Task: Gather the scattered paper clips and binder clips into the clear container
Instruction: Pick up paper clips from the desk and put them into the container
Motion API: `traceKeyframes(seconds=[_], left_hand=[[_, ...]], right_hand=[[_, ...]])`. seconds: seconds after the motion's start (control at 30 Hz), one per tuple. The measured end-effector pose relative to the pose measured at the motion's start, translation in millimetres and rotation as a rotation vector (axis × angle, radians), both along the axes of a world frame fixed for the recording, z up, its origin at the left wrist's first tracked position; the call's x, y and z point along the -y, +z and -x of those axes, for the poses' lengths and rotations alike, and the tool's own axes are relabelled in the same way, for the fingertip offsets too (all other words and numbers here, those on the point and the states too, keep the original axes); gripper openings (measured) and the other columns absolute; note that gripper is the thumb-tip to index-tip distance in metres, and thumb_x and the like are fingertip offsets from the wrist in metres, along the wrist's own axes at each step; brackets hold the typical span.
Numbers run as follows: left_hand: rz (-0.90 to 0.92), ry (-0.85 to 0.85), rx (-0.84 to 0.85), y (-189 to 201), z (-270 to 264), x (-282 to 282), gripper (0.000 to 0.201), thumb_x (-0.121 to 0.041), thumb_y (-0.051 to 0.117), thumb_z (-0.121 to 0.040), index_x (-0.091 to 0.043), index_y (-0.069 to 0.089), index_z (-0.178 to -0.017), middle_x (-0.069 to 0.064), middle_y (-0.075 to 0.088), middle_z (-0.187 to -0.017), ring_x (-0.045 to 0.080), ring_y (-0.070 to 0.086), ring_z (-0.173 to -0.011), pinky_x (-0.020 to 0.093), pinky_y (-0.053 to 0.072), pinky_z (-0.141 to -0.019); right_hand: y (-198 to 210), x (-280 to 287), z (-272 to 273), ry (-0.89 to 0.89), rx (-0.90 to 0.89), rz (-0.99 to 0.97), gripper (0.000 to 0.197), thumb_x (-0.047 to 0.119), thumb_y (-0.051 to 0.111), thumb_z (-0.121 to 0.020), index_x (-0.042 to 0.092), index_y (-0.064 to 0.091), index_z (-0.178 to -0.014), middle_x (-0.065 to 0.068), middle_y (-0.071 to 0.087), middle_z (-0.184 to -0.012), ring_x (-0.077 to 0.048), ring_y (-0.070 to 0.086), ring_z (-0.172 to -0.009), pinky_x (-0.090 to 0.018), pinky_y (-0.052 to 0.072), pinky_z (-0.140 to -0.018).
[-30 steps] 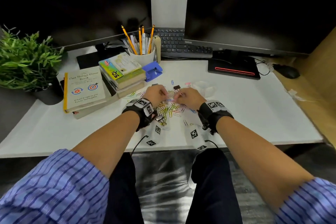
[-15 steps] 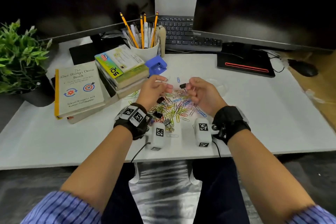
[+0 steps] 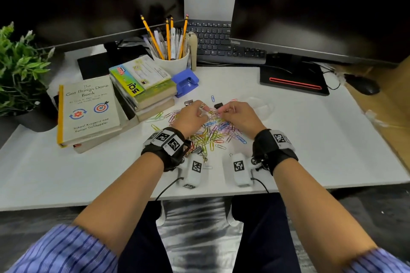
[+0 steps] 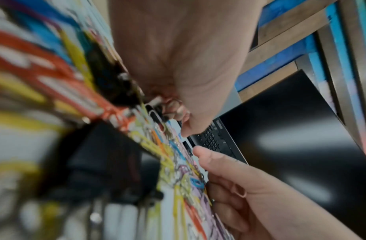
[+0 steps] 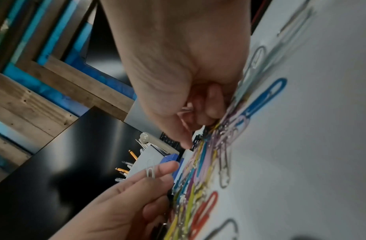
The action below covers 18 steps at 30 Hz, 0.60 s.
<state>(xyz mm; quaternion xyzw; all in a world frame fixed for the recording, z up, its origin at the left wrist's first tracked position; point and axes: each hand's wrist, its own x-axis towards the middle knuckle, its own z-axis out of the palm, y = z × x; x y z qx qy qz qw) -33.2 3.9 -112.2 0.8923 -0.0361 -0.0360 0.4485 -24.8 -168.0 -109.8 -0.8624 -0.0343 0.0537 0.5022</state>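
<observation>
Both hands low over the heap of paper clips [image 3: 213,131], spread on the bench [image 3: 310,139] directly beneath and just nearer than the fingertips. Left hand [image 3: 190,115] with thumb and forefinger pinching one pale paper clip [image 5: 150,170], long axis running out along the fingers. Right hand [image 3: 240,113] with fingers curled inward, seemingly pinching a few clips, though too blurred in the wrist view to be sure. Black binder clip [image 3: 218,105] just beyond the fingertips, between the two hands; a second binder clip [image 3: 188,102] just beyond the left fingers. Clear container [image 3: 259,106] just past the right hand, to its outer side, so nearer that hand than the left. Next drop probably a short reach forward and rightward from the right fingers.
</observation>
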Motion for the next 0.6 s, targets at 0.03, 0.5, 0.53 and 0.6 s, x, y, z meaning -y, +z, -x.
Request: traceKeyframes(seconds=[0.03,0.5,0.53,0.6], left_hand=[[-0.031,0.008,0.004,1.2,-0.3,1.2,0.028,-0.011,0.054,-0.089,-0.011,0.057,-0.117,-0.003,0.043,-0.070,0.017,0.044,-0.075,0.023,0.034,-0.064],[-0.202,-0.020,0.030,3.1,-14.6,8.8,0.019,-0.008,0.056,-0.090,-0.006,0.067,-0.105,0.010,0.067,-0.112,0.026,0.062,-0.105,0.022,0.042,-0.085],[-0.204,-0.010,0.020,3.3,-14.3,9.2,0.018,-0.010,0.056,-0.090,-0.005,0.066,-0.104,0.011,0.067,-0.111,0.027,0.062,-0.104,0.022,0.041,-0.082],[-0.251,-0.009,0.014,3.9,-12.9,9.1,0.024,-0.017,0.052,-0.094,0.000,0.064,-0.106,0.016,0.067,-0.109,0.030,0.061,-0.102,0.025,0.041,-0.079]], right_hand=[[0.2,0.0,0.7,-0.015,0.003,0.013,0.015,0.010,0.069,-0.083,0.010,0.073,-0.098,0.002,0.067,-0.090,-0.023,0.066,-0.094,-0.032,0.053,-0.088],[-3.3,4.5,1.2,-0.041,0.018,-0.051,0.016,0.015,0.053,-0.094,0.016,0.069,-0.090,0.001,0.064,-0.087,-0.010,0.057,-0.075,-0.024,0.047,-0.072],[-3.7,6.3,1.7,-0.056,-0.005,-0.097,0.020,0.015,0.048,-0.096,0.020,0.065,-0.087,0.004,0.060,-0.080,-0.008,0.052,-0.066,-0.022,0.043,-0.062],[-3.0,8.2,3.5,-0.073,-0.046,-0.151,0.025,0.016,0.040,-0.096,0.022,0.059,-0.081,0.007,0.051,-0.070,-0.006,0.041,-0.056,-0.018,0.032,-0.050]])
